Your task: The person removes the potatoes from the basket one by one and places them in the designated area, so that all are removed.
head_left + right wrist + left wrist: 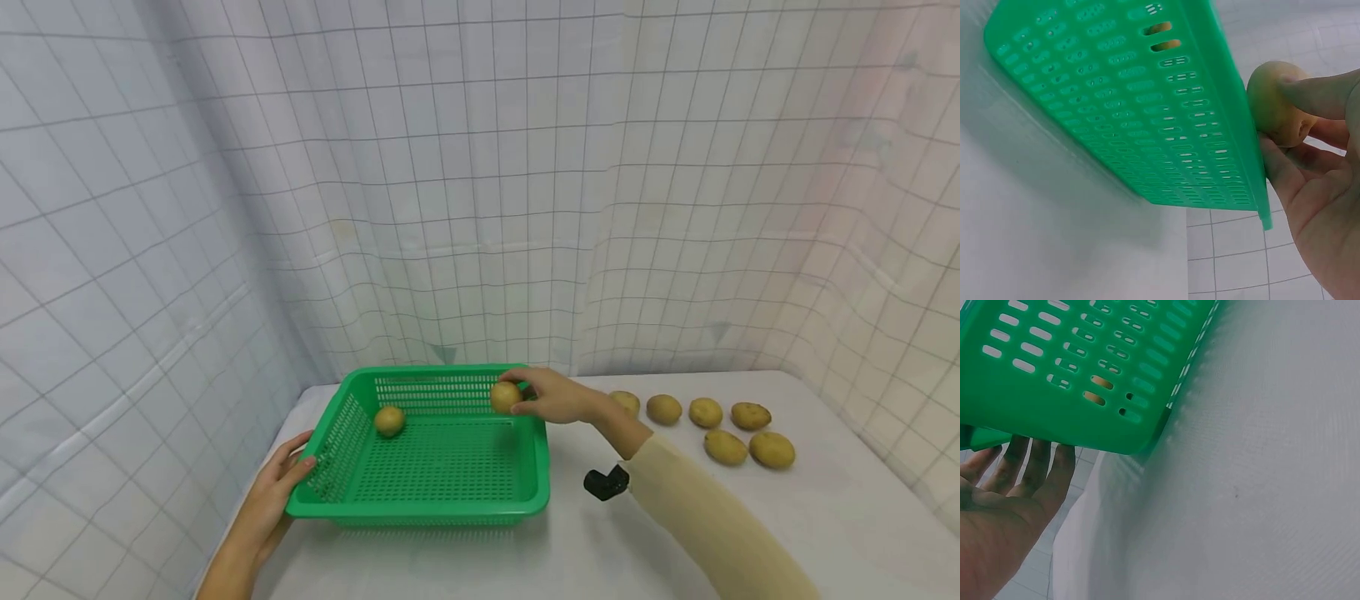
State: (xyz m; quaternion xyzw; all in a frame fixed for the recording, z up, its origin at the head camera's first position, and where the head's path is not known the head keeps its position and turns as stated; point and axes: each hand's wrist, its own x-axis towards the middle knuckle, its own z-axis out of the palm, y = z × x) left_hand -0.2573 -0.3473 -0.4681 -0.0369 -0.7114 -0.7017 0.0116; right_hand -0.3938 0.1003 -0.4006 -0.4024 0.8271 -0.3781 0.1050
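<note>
A green plastic basket (420,509) with slotted walls stands on the table. At its left rim is my left hand (272,487), thumb over the edge. The left wrist view shows that hand's fingers (1054,475) reaching up to the underside of the rim. My right hand (553,397) grips a potato (505,397) between thumb and fingers, above the basket's back right corner. From the right wrist, this potato (1272,103) appears just beyond the rim. Another potato (389,421) lies inside the basket, towards its back left.
Several potatoes (725,447) lie spread out on the white-covered table (810,508) to the right of the basket. One potato (625,403) is partly hidden by my right forearm. A black object (606,482) shows beside the right sleeve. White grid-patterned curtains (480,208) stand behind and at both sides.
</note>
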